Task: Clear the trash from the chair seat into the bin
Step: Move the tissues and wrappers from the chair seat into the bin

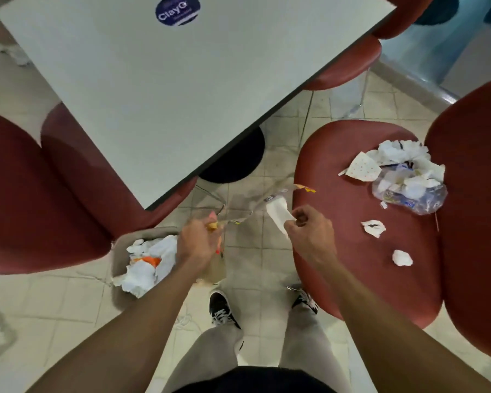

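The red chair seat [346, 154] on my right carries trash: a pile of crumpled white paper [403, 154], a spotted paper piece [363, 167], a clear plastic bag of scraps [408, 194], and two small paper wads [374, 228] [402, 257]. My right hand [309, 236] grips a white folded paper [278, 215] at the seat's left edge. My left hand [199, 245] holds a clear plastic wrapper with orange bits [238, 219] that stretches between both hands. The beige bin [119, 290] stands on the floor below my left hand, filled with white and orange paper.
A white table [153, 95] with a dark round sticker stands ahead, on a black base [238, 160]. Another red chair [40, 194] is at the left, more red chairs behind the table. My feet [221, 307] stand on the tiled floor between bin and chair.
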The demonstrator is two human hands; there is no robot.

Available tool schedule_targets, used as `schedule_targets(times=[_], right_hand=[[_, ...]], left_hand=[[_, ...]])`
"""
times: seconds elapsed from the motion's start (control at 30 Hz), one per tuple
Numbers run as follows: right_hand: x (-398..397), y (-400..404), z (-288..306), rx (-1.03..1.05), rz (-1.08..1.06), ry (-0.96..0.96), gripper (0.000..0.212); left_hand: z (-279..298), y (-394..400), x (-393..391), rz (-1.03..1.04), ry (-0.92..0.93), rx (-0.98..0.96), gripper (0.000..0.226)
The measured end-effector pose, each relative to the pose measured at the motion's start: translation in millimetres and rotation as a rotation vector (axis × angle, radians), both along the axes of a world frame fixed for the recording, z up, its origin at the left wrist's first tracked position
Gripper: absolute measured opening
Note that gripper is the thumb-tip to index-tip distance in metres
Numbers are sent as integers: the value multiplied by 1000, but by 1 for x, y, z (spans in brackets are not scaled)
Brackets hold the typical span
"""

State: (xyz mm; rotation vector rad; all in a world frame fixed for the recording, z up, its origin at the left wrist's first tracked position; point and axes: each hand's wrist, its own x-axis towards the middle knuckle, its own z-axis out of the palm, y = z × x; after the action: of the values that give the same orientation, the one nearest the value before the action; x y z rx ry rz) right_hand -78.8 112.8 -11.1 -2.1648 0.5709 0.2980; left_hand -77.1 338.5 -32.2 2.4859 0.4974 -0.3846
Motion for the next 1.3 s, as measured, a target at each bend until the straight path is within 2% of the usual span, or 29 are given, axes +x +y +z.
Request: schedule_targets(times=[0.2,0.43,0.67,0.77,0.9,1.03,1.23,1.3], right_hand=[[-7,81,-9,50,188,13,19],[-27,174,-17,77,388,27,13],[-39,241,-33,16,545,109,8],[-43,261,-46,-13,639,115,17],[-47,281,-66,-92,777,89,25],[-49,295,-84,-168,884,113,30],[-49,306,-111,-274,974,112,24],[-49,307,-117,-288,985,135,24]], left_hand=[[-6,79,-44,144,-37,7,30],[-15,159,-96,351,-52,-41,27],[-38,203,-120,376,-45,-101,27],[-52,208,-121,296,3,-66,36],[-74,208,-118,80,68,-20,47],[-96,205,-114,-3,95,0,51],[-144,205,-112,-181,134,25,72],[-148,206,-113,-161,203,-20,75]])
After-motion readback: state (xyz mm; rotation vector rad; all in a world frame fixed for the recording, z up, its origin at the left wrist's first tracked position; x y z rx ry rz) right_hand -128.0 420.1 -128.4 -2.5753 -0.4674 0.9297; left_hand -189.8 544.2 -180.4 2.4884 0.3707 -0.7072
